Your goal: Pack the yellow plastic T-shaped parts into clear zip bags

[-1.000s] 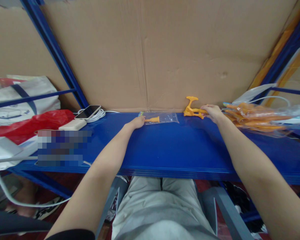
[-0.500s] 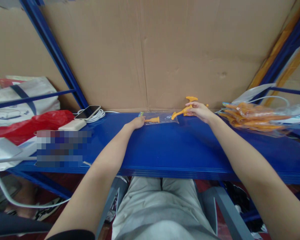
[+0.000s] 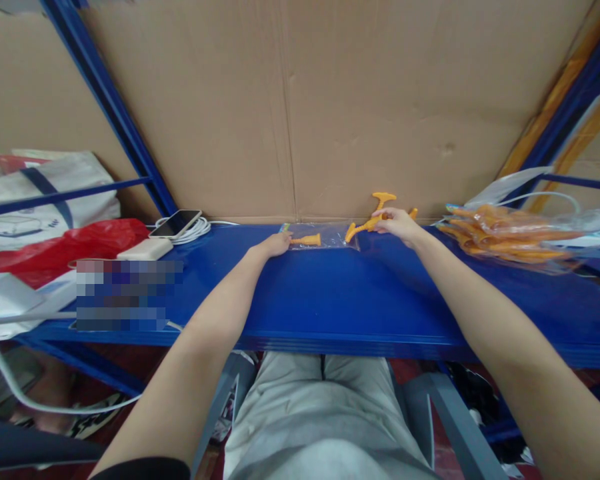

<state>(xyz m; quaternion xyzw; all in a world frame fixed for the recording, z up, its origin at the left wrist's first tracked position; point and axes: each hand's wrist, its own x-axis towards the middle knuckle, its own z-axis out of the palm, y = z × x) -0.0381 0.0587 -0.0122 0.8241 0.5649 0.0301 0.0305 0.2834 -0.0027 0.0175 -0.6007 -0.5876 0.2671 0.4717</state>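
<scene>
In the head view, a clear plastic bag (image 3: 330, 242) lies flat near the back of the blue shelf. An orange plastic piece (image 3: 307, 240) with a flared end sits in or on it; which one I cannot tell. My left hand (image 3: 279, 245) is closed on the bag's left end, by a small coloured label. My right hand (image 3: 399, 225) grips orange plastic parts (image 3: 373, 223) at the bag's right end. One part has a T-shaped top, and a hooked tip reaches over the bag. The fingers partly hide where these parts meet.
A bag of orange plastic parts (image 3: 510, 233) lies to the right. On the left are a phone (image 3: 175, 225) on a coiled white cable (image 3: 196, 232), a white block (image 3: 145, 249), a red plastic bag (image 3: 75, 243) and a canvas bag (image 3: 87, 183). Cardboard (image 3: 220, 120) stands behind.
The orange parts in my right hand have turned and shifted slightly, and their right end shows more beside the fingers. My left hand has barely moved on the bag.
</scene>
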